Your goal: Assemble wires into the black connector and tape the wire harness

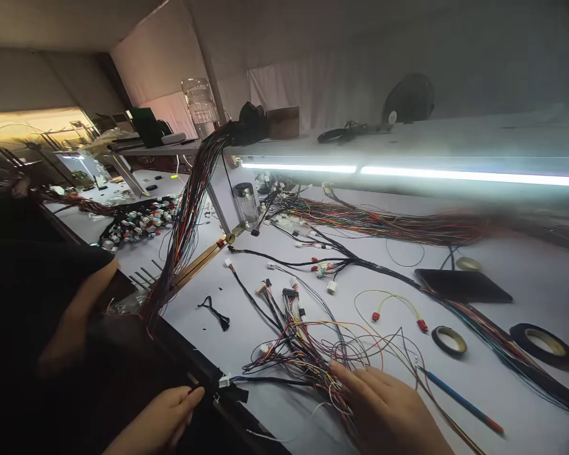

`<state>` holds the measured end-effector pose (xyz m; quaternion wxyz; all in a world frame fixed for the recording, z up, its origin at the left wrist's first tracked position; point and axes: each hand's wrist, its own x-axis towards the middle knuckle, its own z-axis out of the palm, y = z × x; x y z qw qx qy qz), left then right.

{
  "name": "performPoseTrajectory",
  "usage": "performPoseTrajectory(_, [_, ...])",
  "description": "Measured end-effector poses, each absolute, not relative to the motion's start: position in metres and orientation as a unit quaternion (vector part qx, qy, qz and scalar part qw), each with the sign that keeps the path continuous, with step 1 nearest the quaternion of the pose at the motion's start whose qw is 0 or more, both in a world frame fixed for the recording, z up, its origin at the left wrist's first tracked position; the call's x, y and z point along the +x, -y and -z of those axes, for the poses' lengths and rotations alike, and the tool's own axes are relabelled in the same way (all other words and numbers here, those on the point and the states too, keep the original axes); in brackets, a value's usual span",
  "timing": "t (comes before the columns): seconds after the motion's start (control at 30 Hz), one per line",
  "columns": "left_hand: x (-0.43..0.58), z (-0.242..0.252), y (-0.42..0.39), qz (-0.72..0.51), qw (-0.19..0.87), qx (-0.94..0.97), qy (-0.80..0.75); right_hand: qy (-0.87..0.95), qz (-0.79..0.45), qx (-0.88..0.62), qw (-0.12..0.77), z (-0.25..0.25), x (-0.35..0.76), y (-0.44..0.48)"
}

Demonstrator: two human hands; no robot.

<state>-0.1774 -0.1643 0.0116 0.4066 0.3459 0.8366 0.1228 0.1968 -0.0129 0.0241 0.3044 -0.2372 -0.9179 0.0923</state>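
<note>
My left hand is near the dark front edge of the table, thumb and forefinger pressed together; whatever is between them is too small to make out. Just right of it, a white connector sits at the end of a dark sleeved branch. My right hand curls over the wiring harness, a tangle of multicoloured thin wires with loose loops. Its thumb side is hidden. Above the tangle lie a black multi-pin connector and sleeved branches. A yellow wire with red connectors lies beyond my right hand.
Tape rolls, a blue pen-like tool and a black phone-like slab lie on the right. A long taped harness crosses the table. Wires hang from the shelf. A person's arm is at left.
</note>
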Motion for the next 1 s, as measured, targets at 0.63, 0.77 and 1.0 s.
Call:
performPoseTrajectory(0.63, [-0.083, -0.136, -0.011, -0.556, 0.609, 0.228, -0.518, 0.926, 0.013, -0.103, 0.363, -0.064, 0.185, 0.031])
performPoseTrajectory(0.77, [-0.097, -0.23, -0.02, -0.684, 0.552, 0.298, -0.372, 0.909, 0.008, -0.17, 0.381, -0.121, 0.206, -0.005])
performPoseTrajectory(1.0, [-0.029, -0.326, -0.025, -0.683, 0.456, 0.486, -0.298, 0.855, -0.32, -0.194, 0.359, -0.245, 0.127, -0.051])
